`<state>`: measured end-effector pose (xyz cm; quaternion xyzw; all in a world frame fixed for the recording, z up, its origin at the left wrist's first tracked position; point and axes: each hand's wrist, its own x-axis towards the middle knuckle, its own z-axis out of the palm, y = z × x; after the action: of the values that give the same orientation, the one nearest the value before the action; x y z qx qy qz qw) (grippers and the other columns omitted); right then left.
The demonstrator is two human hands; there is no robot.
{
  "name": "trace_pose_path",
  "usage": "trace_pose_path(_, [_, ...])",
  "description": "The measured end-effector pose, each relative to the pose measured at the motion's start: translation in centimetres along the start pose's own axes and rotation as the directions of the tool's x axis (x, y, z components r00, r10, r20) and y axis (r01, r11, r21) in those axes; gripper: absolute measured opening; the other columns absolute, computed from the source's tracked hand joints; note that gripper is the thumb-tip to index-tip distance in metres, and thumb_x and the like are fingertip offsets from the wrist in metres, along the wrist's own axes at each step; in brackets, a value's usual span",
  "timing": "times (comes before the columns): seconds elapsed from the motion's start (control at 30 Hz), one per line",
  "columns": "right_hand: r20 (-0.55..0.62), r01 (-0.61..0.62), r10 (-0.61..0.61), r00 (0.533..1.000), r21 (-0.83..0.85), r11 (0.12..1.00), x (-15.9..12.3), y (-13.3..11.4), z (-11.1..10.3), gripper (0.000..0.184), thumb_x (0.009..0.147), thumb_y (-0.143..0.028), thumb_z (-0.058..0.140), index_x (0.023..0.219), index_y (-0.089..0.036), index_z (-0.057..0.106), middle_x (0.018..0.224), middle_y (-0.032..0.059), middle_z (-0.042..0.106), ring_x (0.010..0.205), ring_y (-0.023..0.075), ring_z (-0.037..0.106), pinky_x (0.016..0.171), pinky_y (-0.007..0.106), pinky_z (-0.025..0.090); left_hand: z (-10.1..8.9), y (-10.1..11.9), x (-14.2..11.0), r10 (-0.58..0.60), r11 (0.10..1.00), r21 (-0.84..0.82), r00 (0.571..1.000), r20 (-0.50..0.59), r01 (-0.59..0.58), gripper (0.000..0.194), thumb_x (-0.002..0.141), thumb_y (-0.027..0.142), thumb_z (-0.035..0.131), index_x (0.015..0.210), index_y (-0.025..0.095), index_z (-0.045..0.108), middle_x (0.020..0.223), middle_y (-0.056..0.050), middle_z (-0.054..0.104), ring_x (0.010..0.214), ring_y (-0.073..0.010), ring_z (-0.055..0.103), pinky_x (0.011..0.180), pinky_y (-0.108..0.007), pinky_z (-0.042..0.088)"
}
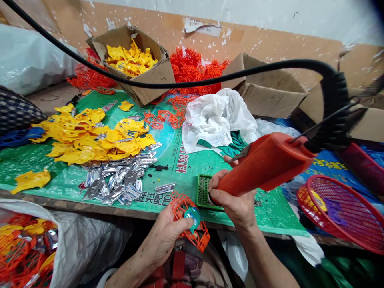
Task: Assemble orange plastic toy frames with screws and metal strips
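My left hand [163,232] holds an orange plastic lattice frame [203,239] low over the table's front edge. Its thumb presses a small teal plastic piece [193,216] against the frame. My right hand [241,208] is wrapped round the lower end of a red-orange corded electric screwdriver [264,164], which leans up to the right. The tool's lower end is by a small green basket [198,191] holding tiny dark bits, too small to make out; the tip is hidden by my fingers.
Yellow plastic pieces [90,136] and silver metal blades [115,180] lie heaped at left. Behind stand a carton [150,86] of yellow pieces, orange frames [192,72], and another carton [270,94]. A black cable [192,83] arches across. A red mesh basket [354,216] is at right; a filled sack [69,232] is at lower left.
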<state>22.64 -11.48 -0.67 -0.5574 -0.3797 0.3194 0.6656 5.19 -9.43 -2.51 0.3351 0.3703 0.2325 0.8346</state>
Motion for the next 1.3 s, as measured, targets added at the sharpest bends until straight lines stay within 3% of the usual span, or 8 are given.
trace_pose_path(0.3, [-0.017, 0.002, 0.002, 1.0, 0.218, 0.976, 0.5, -2.8, 0.4, 0.015, 0.061, -0.014, 0.076, 0.07, -0.021, 0.067, 0.067, -0.0035, 0.062, 0.061, 0.0145, 0.06, 0.064, 0.033, 0.053, -0.1, -0.1, 0.3, 0.001, 0.999, -0.032, 1.0, 0.002, -0.001, 0.038, 0.074, 0.017, 0.073, 0.111, 0.02, 0.064, 0.098, -0.004, 0.072, 0.08, -0.0184, 0.066, 0.077, -0.032, 0.054])
trace_pose_path(0.53, [0.083, -0.005, -0.033, 0.996, 0.423, 0.906, -0.9, -5.3, 1.7, 0.05, 0.067, -0.017, 0.08, 0.11, -0.032, 0.06, 0.072, -0.0047, 0.063, 0.062, 0.014, 0.061, 0.063, 0.031, 0.054, -0.1, -0.4, 0.1, 0.015, 0.997, -0.073, 1.0, -0.023, -0.017, 0.031, 0.073, 0.012, 0.071, 0.102, 0.02, 0.067, 0.092, -0.002, 0.071, 0.078, -0.0152, 0.065, 0.08, -0.03, 0.053])
trace_pose_path(0.83, [0.124, 0.009, -0.07, 0.99, 0.432, 0.902, -1.8, -4.9, 2.8, 0.055, 0.071, -0.026, 0.081, 0.119, -0.034, 0.056, 0.073, -0.0036, 0.061, 0.063, 0.0155, 0.061, 0.067, 0.036, 0.055, -0.2, -0.3, 0.1, -0.002, 0.994, -0.113, 1.0, 0.02, 0.004, 0.031, 0.067, 0.015, 0.078, 0.096, 0.018, 0.066, 0.088, -0.002, 0.067, 0.075, -0.0161, 0.063, 0.071, -0.029, 0.053])
trace_pose_path(1.3, [0.179, 0.003, -0.096, 0.979, 0.461, 0.887, -1.9, -3.9, 2.9, 0.054, 0.074, -0.017, 0.077, 0.118, -0.038, 0.055, 0.078, -0.0048, 0.062, 0.069, 0.013, 0.061, 0.072, 0.032, 0.054, 0.1, -0.1, 0.1, 0.007, 0.99, -0.141, 1.0, 0.014, -0.005, 0.031, 0.067, 0.012, 0.076, 0.095, 0.018, 0.066, 0.088, -0.002, 0.068, 0.075, -0.0156, 0.063, 0.071, -0.028, 0.053])
